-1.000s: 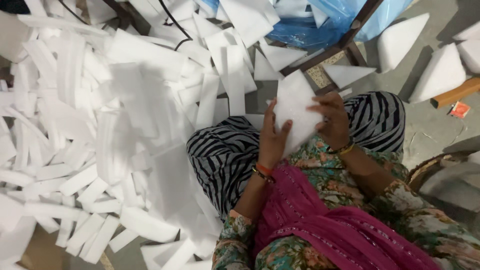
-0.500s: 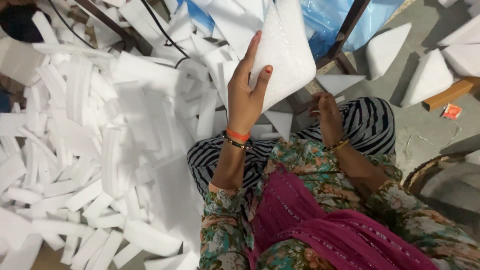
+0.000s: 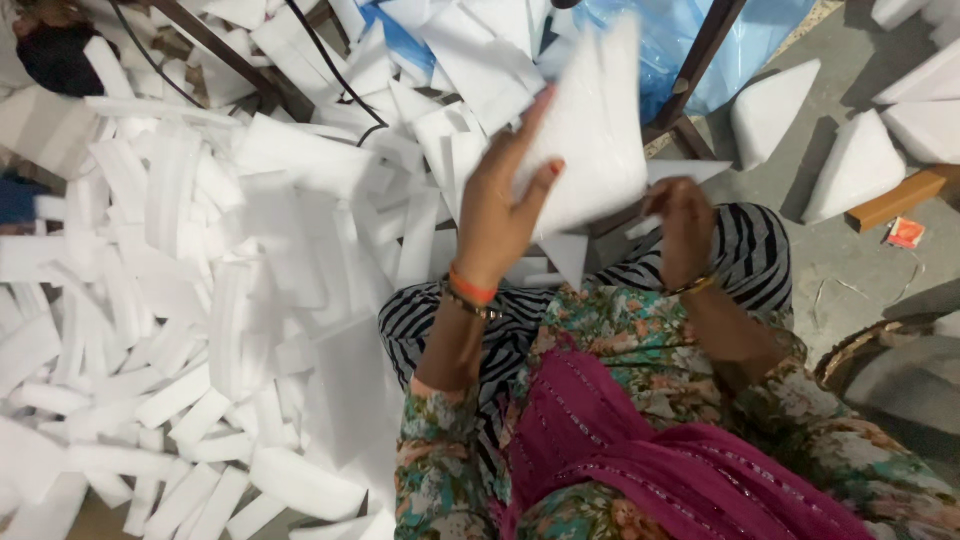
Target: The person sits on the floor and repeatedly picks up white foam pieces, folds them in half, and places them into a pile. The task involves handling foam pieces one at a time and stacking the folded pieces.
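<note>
Left hand (image 3: 500,205) pinches white foam piece (image 3: 590,130) — upright, long axis up-down.

1. The white foam sheet (image 3: 590,140) is flat, thin and roughly wedge-shaped, blurred in this view.
2. It is held up tilted in the air, above the lap in striped cloth, with its broad face toward the camera.
3. The left hand (image 3: 500,205) pinches its left edge; its lower right corner is just beside the right hand (image 3: 685,225).

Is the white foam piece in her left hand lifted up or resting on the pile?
Lifted. The left hand holds the white foam piece in the air, above the pile of foam strips; it looks blurred.
</note>
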